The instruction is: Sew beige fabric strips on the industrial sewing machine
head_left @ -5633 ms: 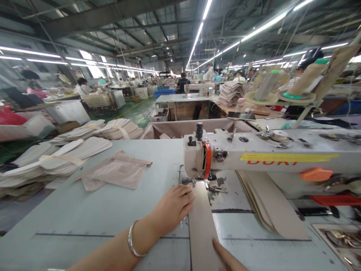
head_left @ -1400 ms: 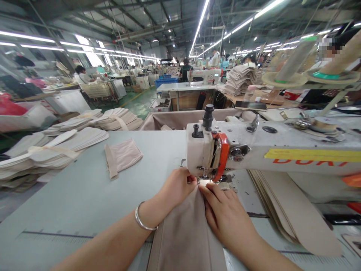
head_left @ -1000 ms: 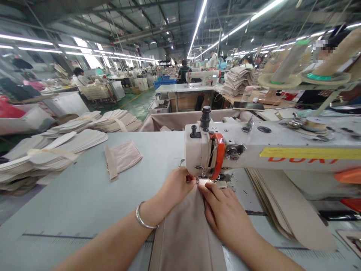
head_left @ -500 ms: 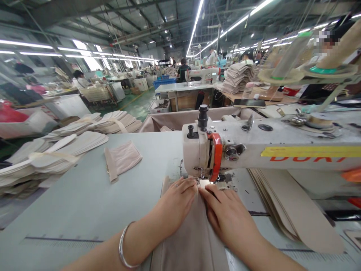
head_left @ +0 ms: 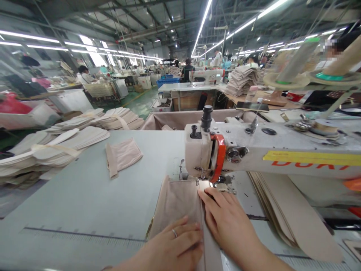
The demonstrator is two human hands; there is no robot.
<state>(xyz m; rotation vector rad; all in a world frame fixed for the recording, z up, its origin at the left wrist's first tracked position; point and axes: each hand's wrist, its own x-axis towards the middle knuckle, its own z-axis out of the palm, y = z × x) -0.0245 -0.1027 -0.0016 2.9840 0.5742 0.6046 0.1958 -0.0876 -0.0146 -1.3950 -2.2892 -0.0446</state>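
A beige fabric piece [head_left: 182, 195] lies flat under the needle area of a white sewing machine [head_left: 194, 150]. My left hand [head_left: 177, 242], a ring on one finger, rests on the fabric toward the front, its fingers stretched across the cloth. My right hand [head_left: 231, 214] lies on the fabric's right edge, fingertips flat close to the presser foot. A brass-coloured zipper end [head_left: 149, 227] shows along the left side of the piece. The needle itself is hard to make out.
A small beige fabric piece [head_left: 124, 156] lies on the table [head_left: 84, 195] at left. Bundled cut panels [head_left: 67, 150] are stacked beyond the left edge. More beige panels [head_left: 296, 214] lie under the machine arm. Thread cones [head_left: 299, 58] stand at right. Other people work in the background.
My left hand has slid back from the presser foot toward me, uncovering the fabric's upper part. My right hand stays near the foot. The view has shifted slightly.
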